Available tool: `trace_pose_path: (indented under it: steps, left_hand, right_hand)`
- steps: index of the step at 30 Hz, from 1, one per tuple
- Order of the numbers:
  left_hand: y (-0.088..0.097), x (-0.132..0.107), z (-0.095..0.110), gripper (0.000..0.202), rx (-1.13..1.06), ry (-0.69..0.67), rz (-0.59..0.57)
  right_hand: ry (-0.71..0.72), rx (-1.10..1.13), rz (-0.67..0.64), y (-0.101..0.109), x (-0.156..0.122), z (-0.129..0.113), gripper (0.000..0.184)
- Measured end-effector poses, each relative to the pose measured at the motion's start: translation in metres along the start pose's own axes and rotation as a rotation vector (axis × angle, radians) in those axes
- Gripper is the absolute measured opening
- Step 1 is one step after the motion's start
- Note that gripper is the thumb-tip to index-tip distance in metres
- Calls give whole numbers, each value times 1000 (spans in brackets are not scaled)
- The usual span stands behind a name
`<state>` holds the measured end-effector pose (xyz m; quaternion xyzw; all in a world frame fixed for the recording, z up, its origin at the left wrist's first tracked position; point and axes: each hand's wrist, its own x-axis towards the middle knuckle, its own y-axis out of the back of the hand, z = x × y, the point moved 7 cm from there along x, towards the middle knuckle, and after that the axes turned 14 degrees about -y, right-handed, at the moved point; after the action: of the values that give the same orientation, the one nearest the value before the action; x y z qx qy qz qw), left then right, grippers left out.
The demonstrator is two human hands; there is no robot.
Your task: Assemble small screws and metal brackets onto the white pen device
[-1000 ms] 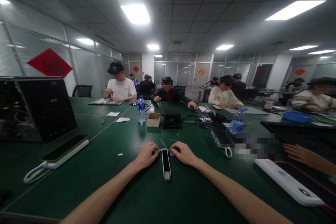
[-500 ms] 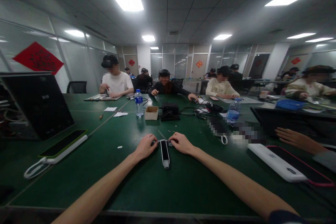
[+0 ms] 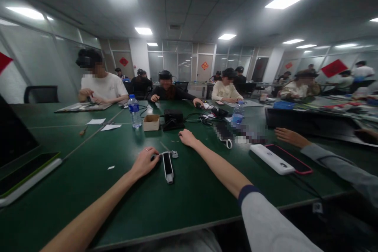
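A slim black and white device point(image 3: 168, 166) lies lengthwise on the green table point(image 3: 189, 201) in front of me. My left hand point(image 3: 145, 161) rests at its far left end, fingers curled against it, a ring on one finger. A small grey metal part point(image 3: 174, 154) sits at the device's far right end. My right hand point(image 3: 187, 137) is stretched farther out over the table, away from the device and towards a black box point(image 3: 173, 119); its fingers look loosely bent with nothing seen in them.
A cardboard box point(image 3: 151, 122), a water bottle point(image 3: 134, 112) and tangled cables point(image 3: 203, 119) stand beyond. A white power bank with a phone point(image 3: 280, 158) lies right, near a neighbour's hand point(image 3: 289, 137). A laptop and another phone point(image 3: 20, 165) are at left. Several people sit opposite.
My right hand has left the device's end and moved forward towards the black box. The view has swung to the right. My left hand stays at the device.
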<state>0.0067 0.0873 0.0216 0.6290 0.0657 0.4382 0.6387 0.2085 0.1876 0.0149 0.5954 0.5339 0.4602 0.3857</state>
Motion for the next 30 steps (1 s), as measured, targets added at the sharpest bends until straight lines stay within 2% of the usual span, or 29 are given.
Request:
trace_pose_path:
  steps: [5,7,10,13,16,19,25,30]
  left_hand:
    - [3,-2,5,17,18,26,28]
    - [7,-2,6,16,7,35,81]
    - [13,-4,5,14,-17,46,166]
    - [17,-5,6,14,-45,38,227]
    - [19,-4,7,14,-79,11,262]
    - [22,-4,7,12,-83,-24,306]
    - [29,-6,3,9,-50,-9,365]
    - [28,-5,0,10,-40,-15,279]
  right_hand:
    - [10,0,-22,-5,-5,-6,21]
    - [43,13,-25,-2,-10,-14,21]
    - [130,69,-19,7,-25,-36,23]
    - [256,242,-50,16,-48,-66,22]
    - [321,380,-118,16,-67,-90,21]
    - [339,429,-142,12,-77,-104,22]
    - [323,497,-143,9,-78,-109,25]
    - [350,464,-64,13,-77,-93,25]
